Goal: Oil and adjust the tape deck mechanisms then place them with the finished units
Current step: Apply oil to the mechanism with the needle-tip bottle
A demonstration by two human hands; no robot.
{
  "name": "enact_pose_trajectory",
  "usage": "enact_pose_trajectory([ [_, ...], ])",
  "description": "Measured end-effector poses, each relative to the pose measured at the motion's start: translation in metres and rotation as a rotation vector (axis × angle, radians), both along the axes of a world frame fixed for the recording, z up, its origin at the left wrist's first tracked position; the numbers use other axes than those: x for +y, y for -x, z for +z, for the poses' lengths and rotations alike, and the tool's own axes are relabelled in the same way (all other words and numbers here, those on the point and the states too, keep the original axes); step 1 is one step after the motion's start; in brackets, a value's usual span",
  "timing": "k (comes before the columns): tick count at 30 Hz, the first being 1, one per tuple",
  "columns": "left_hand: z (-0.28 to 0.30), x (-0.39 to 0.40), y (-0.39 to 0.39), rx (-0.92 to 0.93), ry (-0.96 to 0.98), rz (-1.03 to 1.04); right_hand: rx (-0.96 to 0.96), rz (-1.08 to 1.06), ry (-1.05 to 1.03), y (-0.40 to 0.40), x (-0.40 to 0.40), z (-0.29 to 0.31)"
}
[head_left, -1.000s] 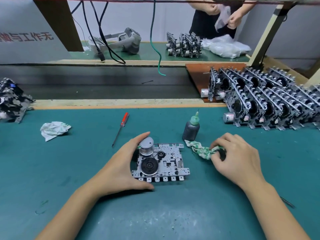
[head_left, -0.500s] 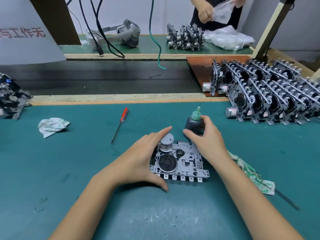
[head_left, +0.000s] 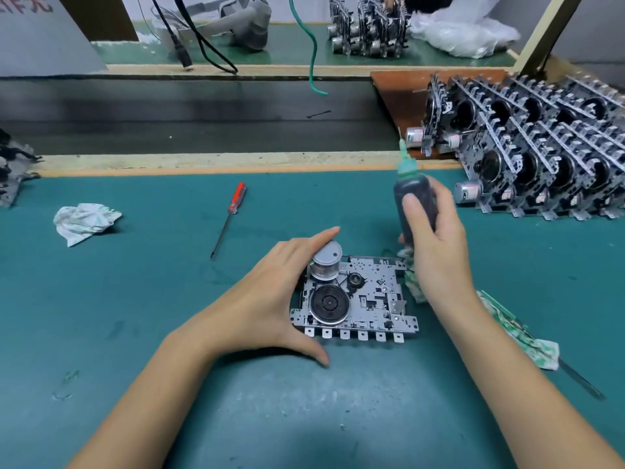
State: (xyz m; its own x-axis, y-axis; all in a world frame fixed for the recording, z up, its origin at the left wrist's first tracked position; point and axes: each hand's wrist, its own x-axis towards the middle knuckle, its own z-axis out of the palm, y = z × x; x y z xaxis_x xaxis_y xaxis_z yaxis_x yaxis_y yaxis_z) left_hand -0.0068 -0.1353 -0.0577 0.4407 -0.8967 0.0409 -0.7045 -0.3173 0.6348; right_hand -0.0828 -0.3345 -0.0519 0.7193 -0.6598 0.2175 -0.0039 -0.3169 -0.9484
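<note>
A metal tape deck mechanism (head_left: 365, 299) lies flat on the green mat, its silver motor and black flywheel facing up. My left hand (head_left: 270, 296) cups its left side, forefinger over the motor, thumb at the front corner. My right hand (head_left: 436, 245) grips a dark oil bottle (head_left: 414, 198) with a green nozzle, held upright just above the mechanism's back right corner. Rows of finished units (head_left: 534, 154) stand on edge at the right.
A red-handled screwdriver (head_left: 230, 218) lies left of the mechanism, a crumpled white cloth (head_left: 84, 221) farther left. A stained rag (head_left: 517, 333) and a thin tool lie under my right forearm. More mechanisms sit at the left edge (head_left: 13, 170) and on the far bench.
My right hand let go of the rag, reached to the oil bottle and lifted it off the mat. My left hand stays on the mechanism, which has shifted slightly right.
</note>
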Motion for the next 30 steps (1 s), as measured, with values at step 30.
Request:
enact_pose_trajectory([
  [30, 0.000, -0.002, 0.007, -0.111, 0.056, -0.025, -0.152, 0.146, -0.537, 0.009, -0.005, 0.019],
])
